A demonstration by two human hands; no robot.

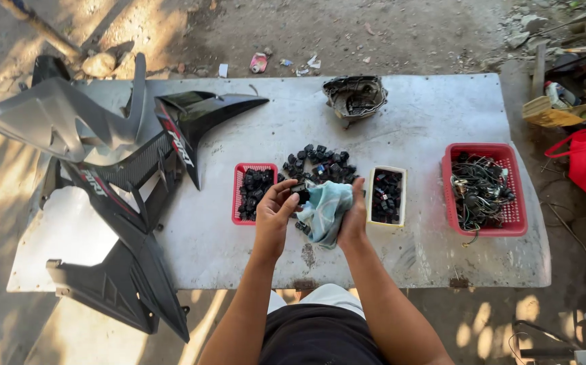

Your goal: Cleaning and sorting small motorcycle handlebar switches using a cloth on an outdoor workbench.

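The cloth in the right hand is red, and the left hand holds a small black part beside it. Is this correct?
Not quite. The head view shows that the cloth in the right hand is pale blue, not red. The left hand does hold a small black part beside it.

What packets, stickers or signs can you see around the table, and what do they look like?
Decal stripe: on the black panel at the table's left, slanted, red and white.
Second decal: lower on the same panels, red and white.
Small wrapper: on the ground beyond the table, crumpled, pink and white.
Bottle: far right on a yellow board, white with coloured label.
No screens.
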